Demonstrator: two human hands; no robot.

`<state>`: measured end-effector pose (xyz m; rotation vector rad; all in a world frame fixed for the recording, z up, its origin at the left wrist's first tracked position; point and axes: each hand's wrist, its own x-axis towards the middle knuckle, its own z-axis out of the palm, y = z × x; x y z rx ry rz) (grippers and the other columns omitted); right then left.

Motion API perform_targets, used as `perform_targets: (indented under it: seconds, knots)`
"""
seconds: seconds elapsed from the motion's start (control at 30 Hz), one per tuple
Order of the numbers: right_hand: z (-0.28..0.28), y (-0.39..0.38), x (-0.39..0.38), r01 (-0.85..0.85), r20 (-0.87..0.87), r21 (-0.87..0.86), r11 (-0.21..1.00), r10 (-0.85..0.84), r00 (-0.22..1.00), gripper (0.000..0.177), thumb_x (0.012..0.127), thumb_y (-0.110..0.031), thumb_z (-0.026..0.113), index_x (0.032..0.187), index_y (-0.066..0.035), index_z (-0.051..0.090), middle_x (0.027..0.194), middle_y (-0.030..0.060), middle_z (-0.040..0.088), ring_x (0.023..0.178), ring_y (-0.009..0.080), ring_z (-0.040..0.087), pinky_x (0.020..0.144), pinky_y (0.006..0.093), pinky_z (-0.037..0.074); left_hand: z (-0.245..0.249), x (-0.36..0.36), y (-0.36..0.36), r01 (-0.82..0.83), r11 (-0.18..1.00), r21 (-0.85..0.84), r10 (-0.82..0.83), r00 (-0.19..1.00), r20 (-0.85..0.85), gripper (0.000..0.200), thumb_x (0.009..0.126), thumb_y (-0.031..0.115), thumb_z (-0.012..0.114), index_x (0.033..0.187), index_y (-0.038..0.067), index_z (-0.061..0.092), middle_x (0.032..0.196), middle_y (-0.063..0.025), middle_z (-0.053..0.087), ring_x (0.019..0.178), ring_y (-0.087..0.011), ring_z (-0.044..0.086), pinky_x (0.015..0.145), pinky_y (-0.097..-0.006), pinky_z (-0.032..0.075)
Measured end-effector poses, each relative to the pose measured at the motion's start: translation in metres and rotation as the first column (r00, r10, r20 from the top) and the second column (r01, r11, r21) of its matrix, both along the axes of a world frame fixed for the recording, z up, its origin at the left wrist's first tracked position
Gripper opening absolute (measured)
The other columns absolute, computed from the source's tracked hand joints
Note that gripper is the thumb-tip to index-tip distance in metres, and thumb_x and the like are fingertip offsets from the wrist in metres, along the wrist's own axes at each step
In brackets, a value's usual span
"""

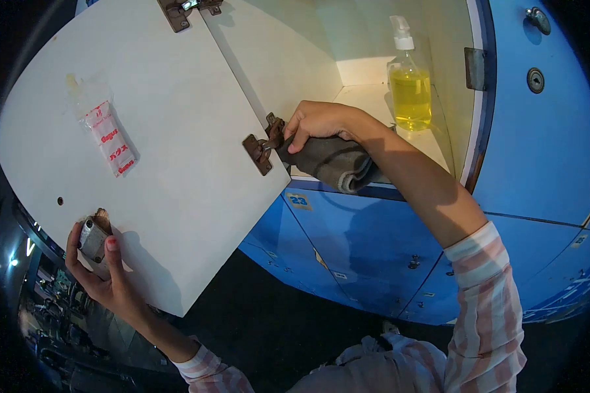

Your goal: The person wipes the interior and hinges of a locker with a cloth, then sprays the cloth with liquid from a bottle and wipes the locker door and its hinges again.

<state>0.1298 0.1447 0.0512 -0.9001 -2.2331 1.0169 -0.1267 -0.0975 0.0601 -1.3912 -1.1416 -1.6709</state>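
My left hand [108, 262] grips the metal lock body [94, 239] on the inner face of a white locker door [177, 131], thumb on one side and fingers on the other. The door stands swung out to the left. Reaching into the locker, my right hand [324, 121] is closed on a folded dark grey cloth [334, 160] at the front of the compartment floor, close to the lower hinge [262, 152]. My palm and forearm hide part of the cloth. Behind my forearm, a pump bottle [411, 95] of yellow liquid stands upright inside.
A small white and red packet [109, 139] is stuck to the inner door. Blue locker doors [367, 242] run below and to the right, one with a turn handle [538, 21]. A metal strike plate [475, 69] sits on the right frame.
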Motion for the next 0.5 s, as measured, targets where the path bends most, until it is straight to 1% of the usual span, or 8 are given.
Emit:
perform_targets:
  seconds: [0.07, 0.13, 0.17, 0.23, 0.27, 0.33, 0.43, 0.5]
  knots:
    - [0.001, -0.001, 0.001, -0.038, 0.009, -0.038, 0.999, 0.039, 0.999, 0.026, 0.061, -0.009, 0.070, 0.085, -0.001, 0.064, 0.083, 0.0099, 0.061, 0.078, 0.0197, 0.052, 0.070, 0.0279, 0.040, 0.000, 0.000, 0.000, -0.009, 1.000, -0.005, 0.009, 1.000, -0.004, 0.041, 0.076, 0.018, 0.065, 0.112, 0.005, 0.048, 0.112, -0.0075, 0.048, 0.103, -0.0182, 0.047, 0.090, -0.0316, 0.038]
    - [0.003, 0.001, -0.001, -0.066, 0.151, 0.028, 0.997, 0.061, 0.987, 0.029, 0.063, -0.011, 0.069, 0.090, -0.003, 0.064, 0.087, 0.0098, 0.062, 0.083, 0.0194, 0.053, 0.073, 0.0276, 0.039, 0.000, 0.001, -0.001, -0.020, 1.000, -0.009, 0.020, 1.000, -0.007, 0.041, 0.076, 0.017, 0.064, 0.112, 0.005, 0.048, 0.112, -0.0075, 0.048, 0.103, -0.0182, 0.047, 0.091, -0.0316, 0.038]
    - [0.002, 0.003, -0.002, -0.066, 0.153, 0.027, 0.997, 0.061, 0.986, 0.029, 0.063, -0.011, 0.069, 0.090, -0.003, 0.064, 0.087, 0.0098, 0.062, 0.083, 0.0194, 0.053, 0.073, 0.0276, 0.039, 0.000, 0.002, -0.001, -0.023, 1.000, -0.016, 0.022, 1.000, -0.013, 0.040, 0.078, 0.018, 0.063, 0.112, 0.005, 0.048, 0.114, -0.0078, 0.047, 0.104, -0.0187, 0.046, 0.091, -0.0327, 0.038]
    - [0.001, 0.006, -0.005, -0.143, 0.296, 0.184, 0.972, 0.084, 0.952, 0.032, 0.065, -0.012, 0.067, 0.096, -0.004, 0.063, 0.094, 0.0107, 0.062, 0.089, 0.0213, 0.054, 0.076, 0.0286, 0.040, 0.000, 0.004, -0.002, -0.024, 0.999, -0.023, 0.024, 1.000, -0.018, 0.039, 0.079, 0.018, 0.062, 0.113, 0.006, 0.048, 0.115, -0.0082, 0.046, 0.106, -0.0192, 0.045, 0.091, -0.0337, 0.038]
    - [0.000, 0.007, -0.007, -0.143, 0.297, 0.184, 0.972, 0.083, 0.951, 0.032, 0.065, -0.012, 0.067, 0.096, -0.004, 0.063, 0.094, 0.0107, 0.062, 0.089, 0.0213, 0.054, 0.076, 0.0286, 0.040, 0.000, 0.004, -0.002, -0.017, 1.000, -0.024, 0.017, 1.000, -0.007, 0.039, 0.079, 0.018, 0.062, 0.113, 0.006, 0.048, 0.115, -0.0081, 0.046, 0.106, -0.0192, 0.045, 0.091, -0.0337, 0.038]
    - [0.001, 0.005, -0.013, -0.218, 0.462, 0.252, 0.943, 0.081, 0.883, 0.038, 0.066, -0.011, 0.065, 0.103, -0.004, 0.060, 0.100, 0.0136, 0.061, 0.097, 0.0245, 0.054, 0.079, 0.0301, 0.041, 0.000, 0.003, -0.001, -0.010, 1.000, -0.024, 0.010, 1.000, 0.006, 0.039, 0.079, 0.018, 0.062, 0.113, 0.006, 0.048, 0.115, -0.0081, 0.046, 0.106, -0.0192, 0.044, 0.091, -0.0337, 0.038]
    - [0.008, -0.003, -0.016, -0.185, 0.527, 0.160, 0.970, 0.074, 0.847, 0.042, 0.066, -0.010, 0.063, 0.107, -0.004, 0.058, 0.104, 0.0149, 0.059, 0.101, 0.0262, 0.053, 0.081, 0.0318, 0.040, 0.001, 0.002, -0.001, -0.011, 1.000, -0.017, 0.011, 1.000, -0.012, 0.038, 0.079, 0.017, 0.062, 0.113, 0.006, 0.048, 0.115, -0.0082, 0.047, 0.105, -0.0193, 0.045, 0.091, -0.0331, 0.038]
    - [0.005, 0.000, -0.020, -0.218, 0.559, 0.210, 0.953, 0.066, 0.827, 0.041, 0.066, -0.008, 0.061, 0.107, -0.004, 0.058, 0.103, 0.0151, 0.059, 0.099, 0.0266, 0.053, 0.081, 0.0326, 0.041, 0.001, 0.003, -0.001, 0.003, 1.000, -0.012, -0.003, 1.000, 0.003, 0.042, 0.076, 0.018, 0.065, 0.112, 0.004, 0.048, 0.113, -0.0074, 0.047, 0.104, -0.0174, 0.046, 0.091, -0.0309, 0.038]
